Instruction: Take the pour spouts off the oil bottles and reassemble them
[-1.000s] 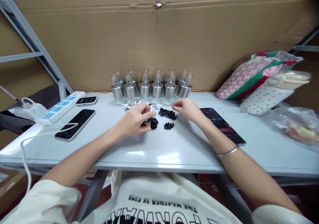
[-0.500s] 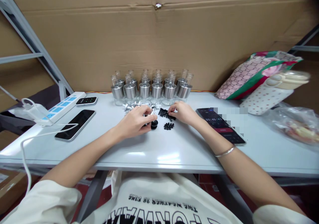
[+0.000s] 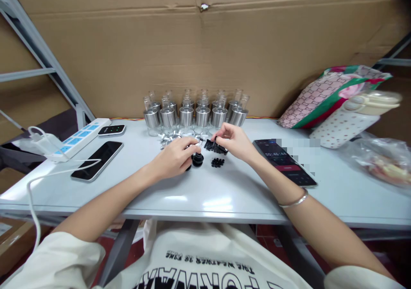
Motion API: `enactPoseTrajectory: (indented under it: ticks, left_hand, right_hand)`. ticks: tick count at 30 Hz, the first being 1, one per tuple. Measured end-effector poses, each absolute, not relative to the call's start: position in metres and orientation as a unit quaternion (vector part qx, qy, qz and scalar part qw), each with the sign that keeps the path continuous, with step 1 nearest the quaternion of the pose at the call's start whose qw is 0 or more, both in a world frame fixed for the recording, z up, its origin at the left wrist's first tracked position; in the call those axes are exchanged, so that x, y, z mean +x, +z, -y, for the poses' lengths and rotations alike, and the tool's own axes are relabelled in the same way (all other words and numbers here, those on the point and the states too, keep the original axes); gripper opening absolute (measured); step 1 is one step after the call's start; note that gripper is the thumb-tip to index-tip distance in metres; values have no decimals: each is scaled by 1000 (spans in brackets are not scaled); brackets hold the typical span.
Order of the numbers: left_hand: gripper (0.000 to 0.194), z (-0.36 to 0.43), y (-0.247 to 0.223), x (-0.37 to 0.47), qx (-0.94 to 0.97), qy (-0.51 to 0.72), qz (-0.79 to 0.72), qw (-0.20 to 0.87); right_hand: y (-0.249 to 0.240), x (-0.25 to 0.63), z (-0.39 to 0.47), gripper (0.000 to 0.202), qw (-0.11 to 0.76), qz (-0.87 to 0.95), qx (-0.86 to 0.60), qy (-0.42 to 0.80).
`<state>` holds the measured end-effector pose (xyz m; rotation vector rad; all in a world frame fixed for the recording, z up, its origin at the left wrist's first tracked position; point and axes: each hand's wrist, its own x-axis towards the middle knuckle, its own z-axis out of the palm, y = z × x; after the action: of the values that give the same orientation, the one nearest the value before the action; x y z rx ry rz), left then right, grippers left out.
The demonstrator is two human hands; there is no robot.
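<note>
My left hand [image 3: 176,157] is closed at the middle of the table, its fingertips on a small part with a round black base [image 3: 197,160] and a pale upper end. More black round material shows under its fingers, partly hidden. To the right, my right hand [image 3: 234,141] pinches a small dark piece, blurred at its fingertips, above a pile of thin black pieces [image 3: 210,146]. Nearer me lies a cluster of small black round pieces [image 3: 218,162]. Beyond my left hand is a heap of white and silvery small parts [image 3: 170,137].
Several glass bottles with metal collars [image 3: 202,117] stand in rows before the cardboard wall [image 3: 199,49]. Phones [image 3: 98,160] lie left and right. A power strip [image 3: 78,139] with a white cable is at left. A dotted bottle [image 3: 346,124], patterned bag [image 3: 321,96] and plastic bag [image 3: 382,160] occupy the right.
My right hand has risen slightly away from the thin black pieces and now pinches a small dark piece. My left hand has shifted a little left, showing more of the round black base.
</note>
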<state>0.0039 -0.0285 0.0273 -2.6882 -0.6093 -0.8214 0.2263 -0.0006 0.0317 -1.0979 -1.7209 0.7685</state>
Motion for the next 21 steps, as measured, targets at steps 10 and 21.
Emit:
enactPoseTrajectory:
  ticks: [10,21]
  left_hand:
    - [21,31,29,5,-932,-270,210,117]
    - [23,28,24,5,-933,-270,201,129]
  right_hand:
    - [38,211,21,18,481,707,-370,364]
    - [42,209,23,27,467,685,-344,442]
